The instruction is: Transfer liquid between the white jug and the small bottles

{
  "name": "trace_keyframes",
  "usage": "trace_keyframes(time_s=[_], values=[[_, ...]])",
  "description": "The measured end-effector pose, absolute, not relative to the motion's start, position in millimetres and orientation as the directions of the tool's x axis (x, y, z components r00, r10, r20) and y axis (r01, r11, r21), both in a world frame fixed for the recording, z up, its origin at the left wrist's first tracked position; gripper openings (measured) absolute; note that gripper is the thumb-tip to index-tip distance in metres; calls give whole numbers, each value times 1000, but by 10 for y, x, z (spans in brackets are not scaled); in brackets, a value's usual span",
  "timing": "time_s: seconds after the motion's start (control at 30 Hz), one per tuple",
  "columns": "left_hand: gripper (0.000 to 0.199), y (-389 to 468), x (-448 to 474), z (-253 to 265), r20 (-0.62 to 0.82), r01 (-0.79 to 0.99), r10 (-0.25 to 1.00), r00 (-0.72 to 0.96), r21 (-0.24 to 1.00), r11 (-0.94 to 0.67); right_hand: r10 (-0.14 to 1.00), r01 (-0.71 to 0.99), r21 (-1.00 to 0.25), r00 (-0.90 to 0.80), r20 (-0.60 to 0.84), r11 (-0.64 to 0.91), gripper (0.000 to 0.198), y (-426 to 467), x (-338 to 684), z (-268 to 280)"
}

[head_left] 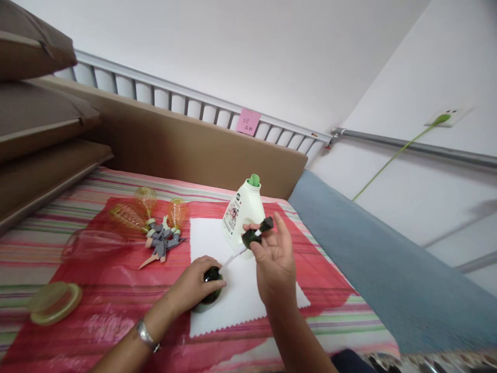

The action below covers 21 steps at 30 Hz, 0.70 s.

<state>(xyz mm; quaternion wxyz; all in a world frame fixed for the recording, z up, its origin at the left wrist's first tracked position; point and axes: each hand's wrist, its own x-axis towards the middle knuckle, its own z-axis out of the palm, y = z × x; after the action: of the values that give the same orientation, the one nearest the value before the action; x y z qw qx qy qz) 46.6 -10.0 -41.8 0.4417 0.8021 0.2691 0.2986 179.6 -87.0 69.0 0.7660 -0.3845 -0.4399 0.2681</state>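
L hand [207,280] clasps dark green bottle [212,297] at edge of white cloth [244,305]; R hand [274,246] pinches pump head [251,238] w/ dip tube [236,254], tip nr bottle mouth (in/out? can't tell). Poss. spill onto cloth if bottle tilts or tube's wet.

From the head, we're looking forward and down: left hand [199,280] and right hand [275,256] close, lower centre, wall [233,46] up top.

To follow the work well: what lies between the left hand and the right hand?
The head view shows a thin pale tube there, running from the dark bottle up to the pump, with the white sheet beneath.
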Motion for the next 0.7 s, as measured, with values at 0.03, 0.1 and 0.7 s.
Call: trace_keyframes(time_s=[0.03,0.1,0.7], values=[[32,-108,469,-427,234,173,695,680,870,-462,754,-60,-827,452,476,559,64,-850,1758,652],[33,-109,465,-432,220,183,698,681,873,-453,770,-45,-839,426,475,542,65,-808,1712,561],[36,-87,423,-443,193,202,719,667,883,-425,944,-123,-973,291,152,194,73,-798,1634,-422]])
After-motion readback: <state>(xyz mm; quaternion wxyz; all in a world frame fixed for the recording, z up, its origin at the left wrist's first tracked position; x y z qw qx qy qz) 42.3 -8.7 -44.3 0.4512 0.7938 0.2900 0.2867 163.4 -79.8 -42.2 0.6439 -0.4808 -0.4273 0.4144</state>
